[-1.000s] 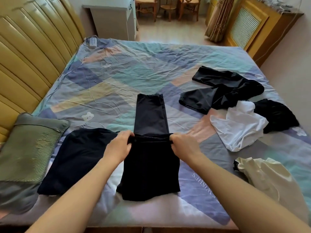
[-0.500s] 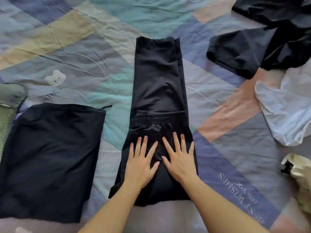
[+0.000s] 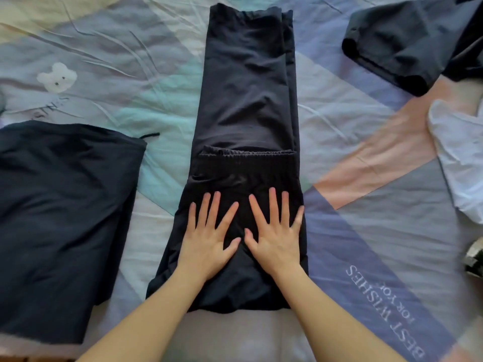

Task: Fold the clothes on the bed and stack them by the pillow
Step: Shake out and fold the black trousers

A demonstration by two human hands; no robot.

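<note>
Both hands flat, fingers spread, gripping nothing: left hand [image 3: 209, 241] and right hand [image 3: 274, 239] press side by side on the folded-over waistband end of the black trousers [image 3: 248, 100], which lie lengthwise mid-bed with the leg end still unfolded beyond the hands. Task looks early: one dark folded garment [image 3: 60, 218] lies left of the trousers, while a crumpled dark garment [image 3: 400, 43] and a white garment [image 3: 462, 158] wait right of them, nothing visibly stacked, pillow out of view. Open bedsheet [image 3: 379, 231] flanks the trousers on both sides, near bed edge just below them.
</note>
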